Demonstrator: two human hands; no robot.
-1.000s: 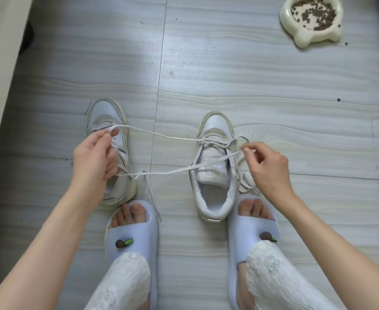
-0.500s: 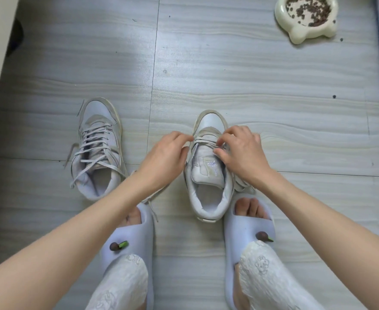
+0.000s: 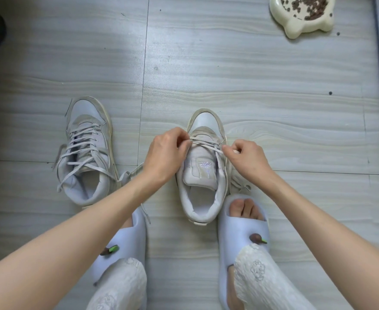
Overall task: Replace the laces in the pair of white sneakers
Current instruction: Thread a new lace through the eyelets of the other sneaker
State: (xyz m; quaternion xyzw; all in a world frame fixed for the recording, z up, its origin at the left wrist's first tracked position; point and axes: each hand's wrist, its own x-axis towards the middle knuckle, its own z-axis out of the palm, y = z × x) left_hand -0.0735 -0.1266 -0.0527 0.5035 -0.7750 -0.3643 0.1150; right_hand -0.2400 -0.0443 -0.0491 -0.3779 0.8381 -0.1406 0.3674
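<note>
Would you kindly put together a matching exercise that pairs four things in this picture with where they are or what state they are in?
Things:
1. left sneaker
2. right sneaker
3. pet food bowl
4. slippers

Places or states:
A. top right corner of the floor
B. on the person's feet
C. laced most of the way up, untouched
D. laced only near the toe, both hands at its lace

Pairs: 1-C, 2-D, 3-A, 4-B

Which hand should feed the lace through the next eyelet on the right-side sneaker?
Probably right. The right hand pinches the lace at the sneaker's eyelet edge; the left hand holds its other run.
</note>
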